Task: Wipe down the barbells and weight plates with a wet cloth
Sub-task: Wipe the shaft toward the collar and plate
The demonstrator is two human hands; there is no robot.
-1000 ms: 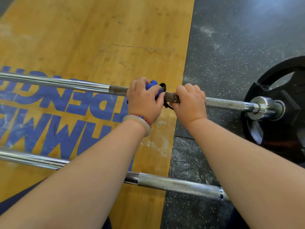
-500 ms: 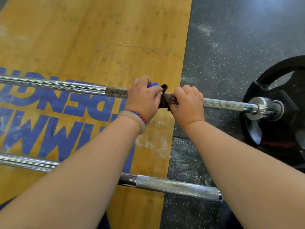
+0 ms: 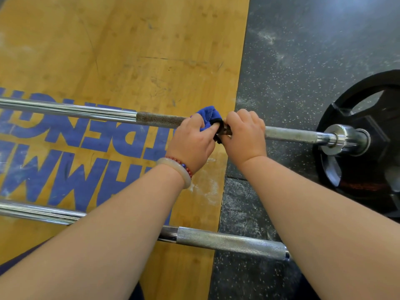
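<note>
Fingers [image 3: 213, 126] of the left hand [image 3: 192, 141] pinch a bunched blue cloth [image 3: 207, 116] against the far bar [image 3: 160, 119], while the right hand [image 3: 245, 135] is clenched around the same bar just at 3 o'clock of it, the two hands touching over a dark edge of the fabric. The cloth sits on the knurled stretch above the seam between platform [image 3: 129, 50] and rubber floor [image 3: 303, 61]. The plate [image 3: 355, 169] stands at the bar's 3 o'clock end; a second bar [image 3: 229, 242] lies at 6 o'clock. Judged from here, the wipe goes best with the cloth wrapped fully round the shaft, the right hand steadying against roll, and firm twisting strokes working the knurling out toward the collar [image 3: 344, 137]
</note>
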